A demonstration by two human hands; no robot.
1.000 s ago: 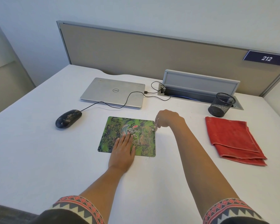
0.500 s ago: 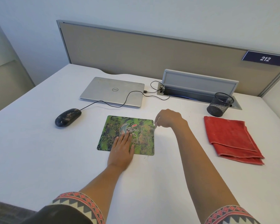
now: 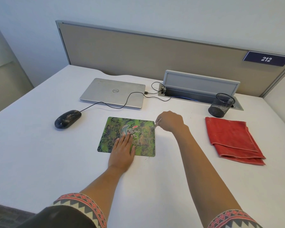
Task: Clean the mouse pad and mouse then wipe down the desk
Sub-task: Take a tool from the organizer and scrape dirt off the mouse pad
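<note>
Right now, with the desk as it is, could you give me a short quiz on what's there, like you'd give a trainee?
1. True or false: the left hand lies flat on the mouse pad.
2. What lies right of the pad? A red cloth; B mouse; C laptop.
3. Fill in: the right hand pinches a small tool by the crumbs on the pad's ___ side.
Key: 1 true; 2 A; 3 right.
</note>
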